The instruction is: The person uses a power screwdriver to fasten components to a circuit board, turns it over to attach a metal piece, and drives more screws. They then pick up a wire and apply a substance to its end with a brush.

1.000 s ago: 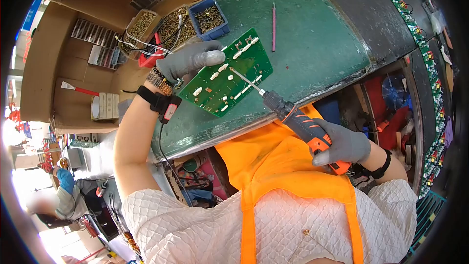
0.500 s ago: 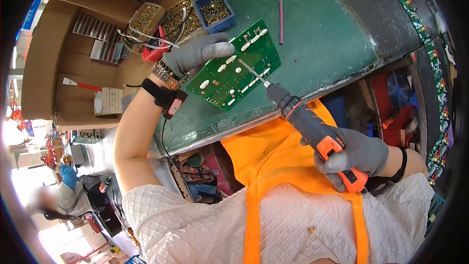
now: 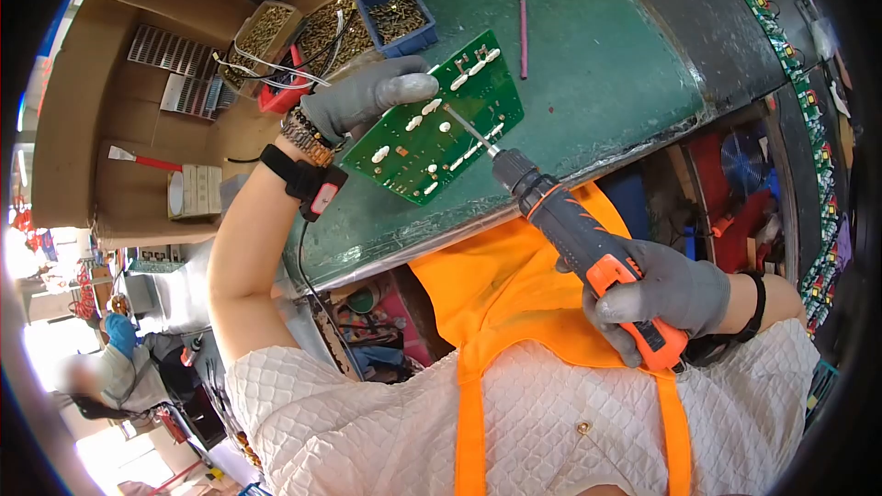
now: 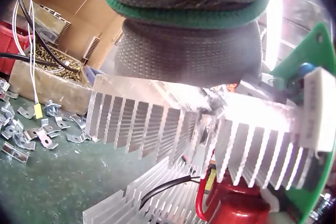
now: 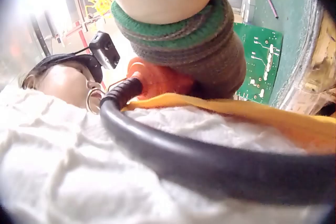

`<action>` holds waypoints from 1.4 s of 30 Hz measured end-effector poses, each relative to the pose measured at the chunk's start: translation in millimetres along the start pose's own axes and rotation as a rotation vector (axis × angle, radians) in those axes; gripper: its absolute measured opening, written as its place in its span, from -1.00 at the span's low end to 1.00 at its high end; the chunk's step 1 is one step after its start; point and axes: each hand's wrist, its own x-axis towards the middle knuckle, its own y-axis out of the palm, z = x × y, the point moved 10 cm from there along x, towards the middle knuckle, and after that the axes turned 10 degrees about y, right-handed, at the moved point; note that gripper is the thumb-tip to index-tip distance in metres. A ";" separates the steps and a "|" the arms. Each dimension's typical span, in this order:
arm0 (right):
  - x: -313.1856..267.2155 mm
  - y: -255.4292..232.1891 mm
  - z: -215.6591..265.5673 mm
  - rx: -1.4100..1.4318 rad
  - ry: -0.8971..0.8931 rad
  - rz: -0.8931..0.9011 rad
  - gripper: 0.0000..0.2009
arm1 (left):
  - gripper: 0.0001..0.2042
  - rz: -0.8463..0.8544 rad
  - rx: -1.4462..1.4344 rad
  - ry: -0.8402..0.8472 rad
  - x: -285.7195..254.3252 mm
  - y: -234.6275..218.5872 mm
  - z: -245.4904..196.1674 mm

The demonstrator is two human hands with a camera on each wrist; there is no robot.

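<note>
Gripping the circuit board (image 3: 432, 140) above the green bench (image 3: 597, 64) in our left hand (image 3: 369, 95) and the power screwdriver (image 3: 577, 237) in our right hand (image 3: 669, 290), with its bit (image 3: 471, 131) at the board's face, we should brace the board firmly, line the bit up squarely and press gently.

White glare floods the head view's left; corners darken.
</note>
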 end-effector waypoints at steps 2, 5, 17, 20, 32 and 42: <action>1.4 -0.9 -1.5 -0.012 0.008 -0.007 -0.65 | -0.43 0.002 0.004 -0.010 -0.1 0.9 1.6; 4.3 -1.7 -3.8 -0.006 0.001 -0.002 -0.66 | -0.42 -0.019 -0.015 0.010 0.2 2.8 -1.5; -7.3 -37.2 -18.5 -0.033 -0.108 0.095 -0.38 | -0.73 -0.431 0.991 -0.063 6.8 -145.6 40.5; -12.8 -42.4 -8.0 -0.019 -0.178 0.028 -0.33 | -0.81 -0.327 1.274 -0.218 21.8 -149.9 62.2; -7.7 -41.4 -2.0 -0.151 -0.252 -0.008 -0.34 | -0.80 -0.455 1.274 -0.209 0.6 -148.9 57.4; -5.7 -36.2 -7.9 -0.186 -0.275 0.027 -0.36 | -0.81 -0.414 1.231 -0.313 2.7 -145.9 52.1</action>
